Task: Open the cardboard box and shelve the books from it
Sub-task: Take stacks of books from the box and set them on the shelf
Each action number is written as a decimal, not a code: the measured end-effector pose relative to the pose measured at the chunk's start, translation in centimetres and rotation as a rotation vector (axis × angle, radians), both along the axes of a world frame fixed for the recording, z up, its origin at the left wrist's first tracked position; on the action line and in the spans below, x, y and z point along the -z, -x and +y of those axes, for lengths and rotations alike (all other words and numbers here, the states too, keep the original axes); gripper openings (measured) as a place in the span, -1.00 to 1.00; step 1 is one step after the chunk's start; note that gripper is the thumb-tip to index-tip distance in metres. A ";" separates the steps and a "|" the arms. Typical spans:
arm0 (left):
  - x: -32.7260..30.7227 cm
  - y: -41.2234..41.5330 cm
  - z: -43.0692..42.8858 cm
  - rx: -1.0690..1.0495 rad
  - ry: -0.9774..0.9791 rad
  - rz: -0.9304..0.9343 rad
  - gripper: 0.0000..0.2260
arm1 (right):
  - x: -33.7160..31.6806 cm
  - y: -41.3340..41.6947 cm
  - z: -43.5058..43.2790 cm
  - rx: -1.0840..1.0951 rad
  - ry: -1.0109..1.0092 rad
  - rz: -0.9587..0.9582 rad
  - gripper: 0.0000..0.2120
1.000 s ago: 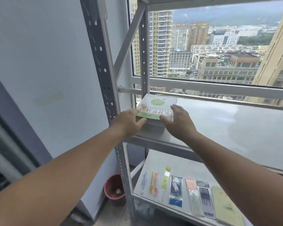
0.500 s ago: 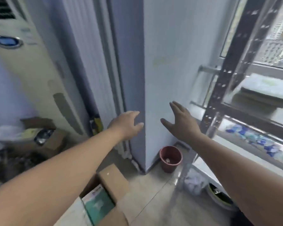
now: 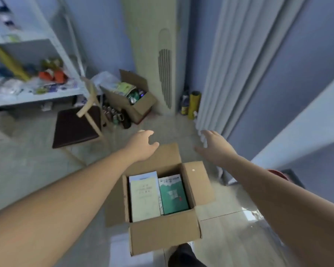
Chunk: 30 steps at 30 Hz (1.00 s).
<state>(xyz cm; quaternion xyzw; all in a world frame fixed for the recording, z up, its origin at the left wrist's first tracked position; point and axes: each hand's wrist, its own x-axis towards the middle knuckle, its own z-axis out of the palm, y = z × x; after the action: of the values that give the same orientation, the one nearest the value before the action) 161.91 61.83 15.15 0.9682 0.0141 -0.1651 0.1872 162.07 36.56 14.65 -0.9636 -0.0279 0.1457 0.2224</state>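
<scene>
Lying flat inside the opened cardboard box [image 3: 163, 234] on the floor, a cream book [image 3: 144, 197] and a green book [image 3: 173, 195] are being shown, while the left hand [image 3: 142, 144] and right hand [image 3: 214, 147] are being held above it, fingers spread, empty.

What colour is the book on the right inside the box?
Green, with a white band on top, seen in the head view.

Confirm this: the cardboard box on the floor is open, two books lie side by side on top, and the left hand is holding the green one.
Not quite. The head view shows the left hand empty, above the cardboard box; the green book lies inside beside the pale book. The rest holds.
</scene>
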 end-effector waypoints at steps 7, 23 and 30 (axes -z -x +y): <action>13.0 1.7 6.5 -0.330 0.078 0.314 -0.41 | 13.0 -3.3 5.3 -0.009 -0.092 0.452 -0.56; 40.5 4.0 10.3 -0.927 0.549 0.598 -0.57 | 41.3 -1.1 14.1 0.217 -0.207 1.043 -0.14; 45.7 4.3 10.7 -1.133 0.553 0.663 -0.14 | 47.4 2.1 16.4 0.460 -0.409 1.102 -0.37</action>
<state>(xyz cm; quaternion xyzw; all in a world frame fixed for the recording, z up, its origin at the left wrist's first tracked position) 157.63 72.58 -30.59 0.6279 0.5288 -0.3257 0.4690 160.02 53.00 -32.76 -0.6662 0.2714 0.5609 0.4097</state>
